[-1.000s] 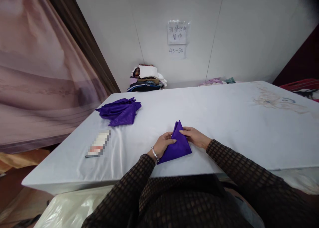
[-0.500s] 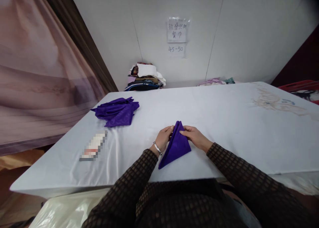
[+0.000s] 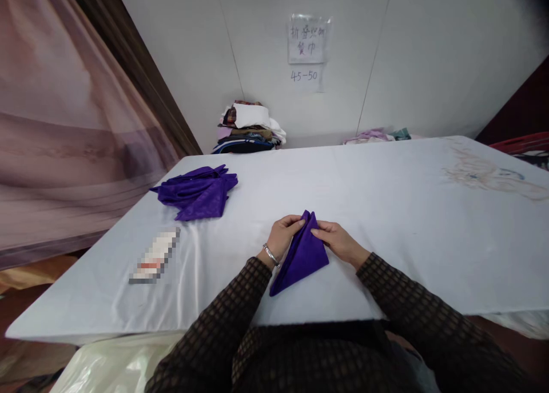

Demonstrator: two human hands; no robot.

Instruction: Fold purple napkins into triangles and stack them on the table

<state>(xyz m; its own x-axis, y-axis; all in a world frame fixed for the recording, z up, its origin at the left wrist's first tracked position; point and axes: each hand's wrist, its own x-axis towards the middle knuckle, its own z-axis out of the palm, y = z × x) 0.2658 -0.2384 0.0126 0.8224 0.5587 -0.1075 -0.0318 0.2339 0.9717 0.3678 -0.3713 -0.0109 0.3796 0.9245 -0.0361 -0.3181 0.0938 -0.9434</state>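
Backdrop is a pale grey panelled wall; pink sheer draped curtain down the left side. In front of the wall: long counter under a smooth white satiny cloth, wrinkled near its left end, with a beige floral motif at the far right. Multicoloured stack of folded clothes shows past the counter's back edge, left of centre; white piece on top, dark blue-striped one at the bottom. Loose heap of purple cloths sits on the counter's left part, layers overlapping, count unreadable. Main item is a single purple fabric piece folded to a rough triangle, near the counter's front edge at centre, well apart from the heap. Two peaks on top, long corner pointing down-left; can't tell how much of it rests on the counter. Both hands are clamped on it, apart from each other: left hand pinches the upper left edge by the peaks, right hand grips the upper right edge, thumb on the front face. Pixelated flat rectangular slab lies in front of the heap, content unreadable. Shiny silver metal bracelet on the left wrist.
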